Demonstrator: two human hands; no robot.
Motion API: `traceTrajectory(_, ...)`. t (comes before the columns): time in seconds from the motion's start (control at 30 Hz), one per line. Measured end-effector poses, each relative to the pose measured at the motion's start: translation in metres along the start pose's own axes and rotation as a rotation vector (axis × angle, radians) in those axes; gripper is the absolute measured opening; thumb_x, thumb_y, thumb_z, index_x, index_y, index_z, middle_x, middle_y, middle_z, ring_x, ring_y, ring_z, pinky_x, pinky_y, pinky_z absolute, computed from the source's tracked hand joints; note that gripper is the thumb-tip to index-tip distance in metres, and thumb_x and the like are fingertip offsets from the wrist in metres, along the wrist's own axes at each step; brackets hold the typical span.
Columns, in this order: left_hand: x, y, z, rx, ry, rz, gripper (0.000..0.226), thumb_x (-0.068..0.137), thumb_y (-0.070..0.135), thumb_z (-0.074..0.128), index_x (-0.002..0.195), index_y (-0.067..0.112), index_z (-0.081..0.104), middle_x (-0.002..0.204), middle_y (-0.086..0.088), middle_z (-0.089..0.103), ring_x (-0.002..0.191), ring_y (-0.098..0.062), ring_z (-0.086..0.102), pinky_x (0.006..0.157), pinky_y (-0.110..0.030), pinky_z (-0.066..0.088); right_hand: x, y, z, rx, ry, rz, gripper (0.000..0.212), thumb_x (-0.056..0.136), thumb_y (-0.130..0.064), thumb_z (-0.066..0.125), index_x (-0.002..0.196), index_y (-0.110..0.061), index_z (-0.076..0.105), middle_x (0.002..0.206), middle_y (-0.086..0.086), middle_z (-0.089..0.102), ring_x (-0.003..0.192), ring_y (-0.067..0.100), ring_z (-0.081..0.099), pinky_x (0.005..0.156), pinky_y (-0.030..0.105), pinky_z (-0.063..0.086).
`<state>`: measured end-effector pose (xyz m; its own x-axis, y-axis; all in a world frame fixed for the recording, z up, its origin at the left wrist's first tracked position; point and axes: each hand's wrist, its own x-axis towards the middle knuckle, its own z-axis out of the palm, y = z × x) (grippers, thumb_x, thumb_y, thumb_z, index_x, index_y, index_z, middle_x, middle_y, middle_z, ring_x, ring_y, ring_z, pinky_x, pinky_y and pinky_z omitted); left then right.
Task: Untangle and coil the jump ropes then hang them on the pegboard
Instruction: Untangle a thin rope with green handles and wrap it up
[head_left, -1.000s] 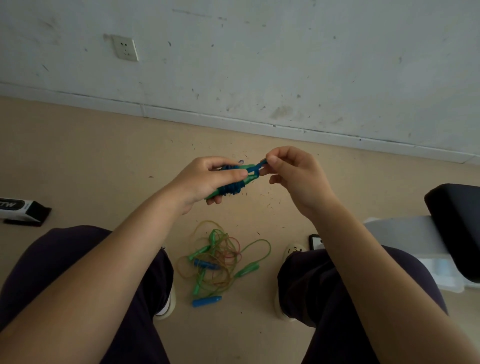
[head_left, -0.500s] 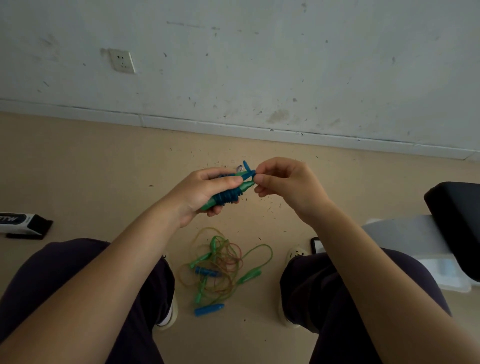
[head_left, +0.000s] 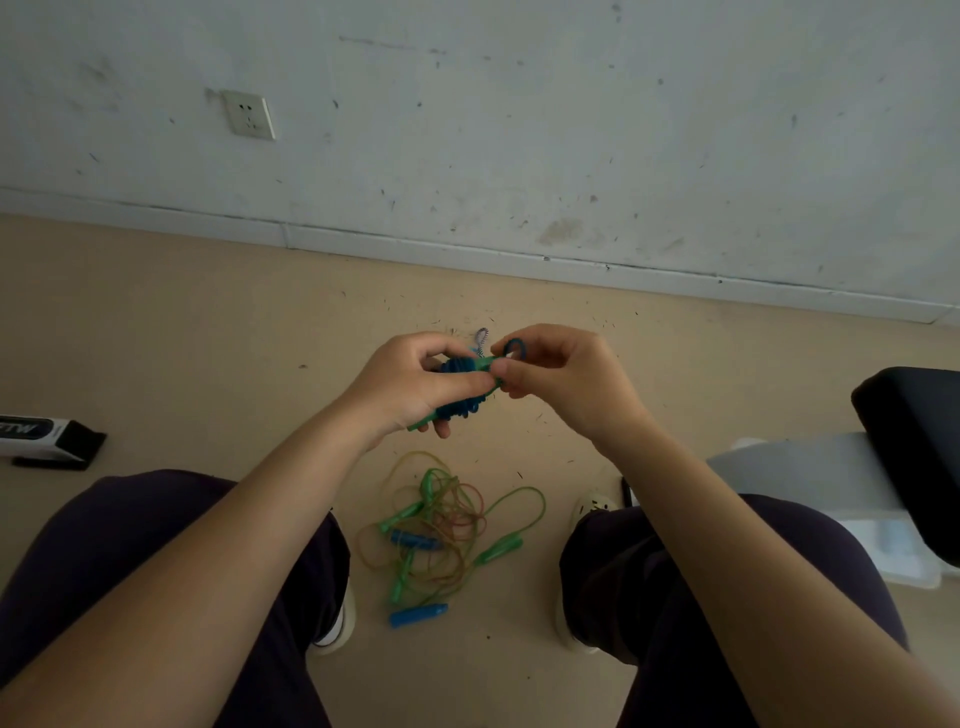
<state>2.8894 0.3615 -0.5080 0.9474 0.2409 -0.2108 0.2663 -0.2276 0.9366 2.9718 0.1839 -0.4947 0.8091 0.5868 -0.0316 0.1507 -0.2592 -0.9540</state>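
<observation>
One wound rope bundle, blue cord round green handles, sits above the knees in the left hand, fingers curled round it. The right hand pinches its blue loop. Below, on the floor, lies one tangle showing two blue handles and several green.

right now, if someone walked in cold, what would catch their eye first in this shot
Mid-frame, the left hand grips a green-handled jump rope wound in dark blue cord, while the right hand pinches a loop of cord at its upper end. Below, on the tan floor between the person's knees, lies a tangled pile of ropes with green and blue handles. A white wall socket sits at upper left.
</observation>
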Motion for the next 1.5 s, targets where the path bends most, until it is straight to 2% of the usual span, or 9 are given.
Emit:
traceTrajectory(0.23,0.003,-0.002,0.004,0.006,0.084,-0.021,0.022,0.081,0.045,0.08,0.088,0.029,0.068,0.063,0.008,0.071,0.041,-0.012,0.059,0.038,-0.021,0.041,0.002,-0.001,0.005,-0.061,0.162,-0.098,0.006,0.085,-0.015,0.075,0.085,-0.02,0.078,0.076,-0.007,0.067,0.068,-0.002,0.058,0.066,0.018,0.048)
traceTrajectory(0.4,0.006,-0.006,0.009,0.081,0.147,0.03,0.005,0.088,0.039,0.073,0.089,0.039,0.068,0.06,0.022,0.066,0.037,-0.001,0.053,0.038,-0.017,0.04,0.0,-0.003,0.013,-0.118,0.179,-0.149,0.006,0.085,-0.011,0.074,0.089,-0.012,0.079,0.073,-0.007,0.065,0.065,0.0,0.058,0.064,0.016,0.047)
traceTrajectory(0.57,0.002,0.002,0.008,-0.067,-0.106,0.109,0.023,0.09,0.026,0.075,0.113,0.022,0.073,0.071,0.01,0.07,0.051,-0.007,0.061,0.045,-0.021,0.048,0.007,-0.004,-0.011,0.323,0.314,0.047,0.006,0.089,-0.008,0.069,0.09,-0.004,0.074,0.071,0.007,0.065,0.065,0.013,0.059,0.064,0.024,0.052)
traceTrajectory(0.73,-0.001,0.002,0.006,-0.059,-0.142,0.091,0.027,0.092,0.025,0.073,0.118,0.019,0.07,0.079,0.0,0.072,0.058,-0.023,0.07,0.049,-0.027,0.052,0.01,0.002,-0.007,0.471,0.204,0.179,0.012,0.094,-0.01,0.063,0.087,-0.006,0.072,0.067,0.001,0.061,0.064,0.012,0.055,0.064,0.023,0.049)
traceTrajectory(0.87,-0.005,-0.003,0.007,-0.071,-0.159,-0.002,0.017,0.093,0.028,0.071,0.108,0.02,0.068,0.082,-0.002,0.075,0.071,-0.029,0.075,0.052,-0.029,0.055,0.011,0.002,-0.002,0.439,0.092,0.2,0.015,0.096,-0.014,0.06,0.09,-0.007,0.071,0.068,-0.003,0.062,0.063,0.008,0.056,0.063,0.02,0.049)
traceTrajectory(1.07,-0.002,-0.004,0.005,-0.156,-0.174,-0.032,0.016,0.094,0.027,0.071,0.105,0.018,0.065,0.086,-0.009,0.077,0.061,-0.026,0.071,0.043,-0.022,0.047,0.006,-0.001,0.005,0.278,-0.053,0.122,0.017,0.088,-0.022,0.072,0.098,-0.009,0.073,0.073,-0.003,0.064,0.062,0.007,0.05,0.061,0.021,0.042)
traceTrajectory(1.17,-0.001,-0.003,0.005,-0.189,-0.199,-0.01,0.02,0.089,0.028,0.075,0.107,0.023,0.066,0.084,-0.008,0.076,0.061,-0.025,0.071,0.044,-0.021,0.048,0.003,-0.001,0.008,0.178,0.002,0.092,0.01,0.086,-0.02,0.075,0.093,-0.013,0.076,0.074,-0.001,0.068,0.058,0.003,0.051,0.059,0.02,0.043)
traceTrajectory(1.37,0.001,-0.002,0.004,-0.13,-0.214,-0.042,0.06,0.065,0.053,0.081,0.117,0.025,0.067,0.092,-0.003,0.077,0.069,-0.02,0.073,0.048,-0.025,0.05,0.004,0.001,-0.002,0.072,0.137,0.0,0.011,0.089,-0.021,0.072,0.089,-0.011,0.077,0.058,-0.008,0.064,0.053,0.004,0.054,0.054,0.017,0.046)
traceTrajectory(1.5,0.001,-0.005,-0.004,-0.086,-0.24,-0.077,0.052,0.065,0.048,0.081,0.112,0.031,0.067,0.087,-0.004,0.077,0.065,-0.017,0.07,0.05,-0.025,0.052,0.007,0.004,-0.004,-0.041,0.214,-0.014,0.009,0.09,-0.021,0.071,0.082,-0.02,0.074,0.059,-0.009,0.064,0.051,0.006,0.055,0.053,0.02,0.047)
